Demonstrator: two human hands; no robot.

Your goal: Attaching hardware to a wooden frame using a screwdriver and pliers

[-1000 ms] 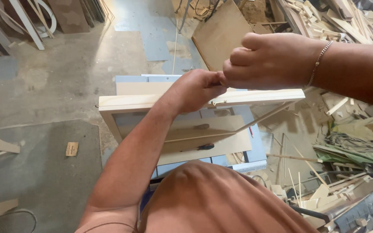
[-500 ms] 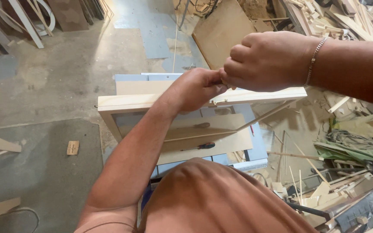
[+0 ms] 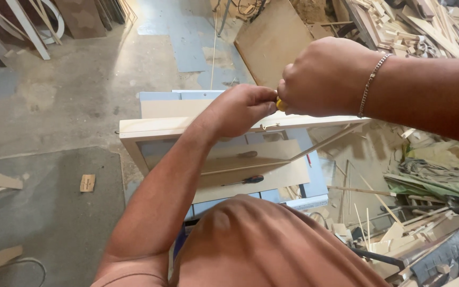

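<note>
Left hand (image 3: 240,109): reaches forward over the top edge of a wooden frame (image 3: 150,126); fingers curled together, tips pinched on a small yellow thing (image 3: 280,104) at the point where both hands meet. What the yellow thing is cannot be told; only a sliver shows between the hands.

Right hand (image 3: 325,77): comes in from the right, closed into a fist, fingers pressed together around the same yellow thing, knuckles up. A thin chain bracelet (image 3: 370,82) sits on the wrist.

Wooden frame: pale wood, standing upright on its edge, top rail running left to right under the hands. A small metal hook (image 3: 264,127) hangs at the front of the top rail, just below the hands.

Workbench (image 3: 314,183): blue-grey top, under the frame. On it lies a pale board (image 3: 272,175), and on the board a screwdriver with a dark handle (image 3: 245,180). A second tool with a wooden handle (image 3: 243,154) lies just above it, seen through the frame opening.

Floor: grey concrete (image 3: 81,90), dusty. A small wood block (image 3: 87,183) lies on the floor left of the bench. A large brown panel (image 3: 272,40) leans beyond the bench.

Right side: heaps of wood offcuts and thin strips (image 3: 415,26), well apart from the hands.

Foreground: the person's brown shirt (image 3: 261,244).
</note>
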